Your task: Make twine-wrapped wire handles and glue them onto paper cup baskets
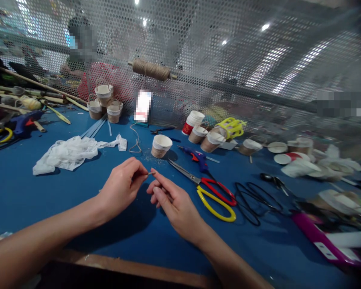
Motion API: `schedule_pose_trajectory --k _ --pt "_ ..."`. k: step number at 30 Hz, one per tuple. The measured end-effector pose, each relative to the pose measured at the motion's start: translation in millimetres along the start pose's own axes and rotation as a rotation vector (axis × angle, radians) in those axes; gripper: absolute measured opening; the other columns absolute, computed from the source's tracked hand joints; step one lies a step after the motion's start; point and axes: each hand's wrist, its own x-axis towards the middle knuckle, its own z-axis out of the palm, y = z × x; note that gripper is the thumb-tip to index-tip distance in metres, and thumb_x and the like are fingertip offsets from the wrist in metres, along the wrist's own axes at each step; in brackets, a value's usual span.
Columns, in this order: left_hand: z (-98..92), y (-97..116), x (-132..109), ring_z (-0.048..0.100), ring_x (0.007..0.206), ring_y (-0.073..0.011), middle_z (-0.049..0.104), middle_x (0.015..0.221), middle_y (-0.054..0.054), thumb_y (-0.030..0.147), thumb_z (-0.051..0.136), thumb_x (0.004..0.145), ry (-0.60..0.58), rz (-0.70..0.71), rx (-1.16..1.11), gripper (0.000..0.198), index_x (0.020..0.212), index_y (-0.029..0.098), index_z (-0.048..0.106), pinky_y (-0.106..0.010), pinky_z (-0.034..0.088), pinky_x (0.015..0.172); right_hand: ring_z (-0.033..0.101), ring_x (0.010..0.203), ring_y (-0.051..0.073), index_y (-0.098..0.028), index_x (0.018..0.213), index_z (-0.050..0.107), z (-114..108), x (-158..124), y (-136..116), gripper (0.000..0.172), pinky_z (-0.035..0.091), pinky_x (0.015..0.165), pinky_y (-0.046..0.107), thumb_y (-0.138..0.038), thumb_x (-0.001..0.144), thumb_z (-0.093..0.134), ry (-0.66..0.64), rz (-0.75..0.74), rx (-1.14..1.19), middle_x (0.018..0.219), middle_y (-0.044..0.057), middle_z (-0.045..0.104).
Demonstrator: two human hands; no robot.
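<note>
My left hand (123, 180) is closed in a pinch on a short, thin brown piece (151, 173), perhaps twine; most of it is hidden by the fingers. My right hand (176, 204) faces it, index finger stretched to the tip of that piece, thumb apart and the other fingers loosely curled. Just beyond both hands stands a small cup (161, 146), white above and wrapped in brown below. To the right lie scissors (195, 179) with one red and one yellow handle, their blades slightly apart. Behind them rests a blue glue gun (200, 160).
Crumpled white gauze (67, 154) lies left. Handled cups (104, 94) stand at the back, below a twine spool (150, 69) on the perforated metal screen (198, 48). Black cable (255, 200) and a purple power strip (315, 237) lie right. A person (78, 52) is behind the screen.
</note>
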Motion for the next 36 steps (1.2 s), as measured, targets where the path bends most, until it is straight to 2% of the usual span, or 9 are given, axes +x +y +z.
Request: schedule_pose_trajectory --k 13,23,36 --pt "0.8 -1.1 0.6 0.048 0.061 -0.0092 0.051 0.067 0.001 0.006 0.050 0.076 0.006 0.013 -0.011 0.012 0.068 0.015 0.051 -0.021 0.038 0.054 0.051 0.064 0.010 -0.016 0.127 0.040 2.0 0.1 0.6 0.042 0.046 0.055 0.025 -0.024 0.086 0.038 -0.011 0.040 0.034 0.085 0.005 0.055" --pt "4.2 -3.9 -0.8 0.047 0.060 -0.0091 0.050 0.069 0.001 0.010 0.049 0.079 0.061 0.066 0.094 0.012 0.070 0.016 0.052 -0.021 0.038 0.054 0.050 0.059 0.008 -0.013 0.122 0.045 -3.3 3.0 -10.8 0.040 0.044 0.053 0.023 -0.028 0.086 0.040 -0.053 0.193 0.232 0.080 0.003 0.055" --pt "3.6 -3.8 -0.2 0.046 0.060 -0.0103 0.048 0.070 0.000 0.009 0.045 0.079 0.055 0.070 0.192 0.015 0.069 0.016 0.052 -0.022 0.038 0.055 0.050 0.059 0.007 -0.012 0.120 0.047 -4.1 2.5 -11.6 0.039 0.044 0.054 0.023 -0.029 0.085 0.042 -0.074 0.217 0.309 0.078 0.002 0.055"
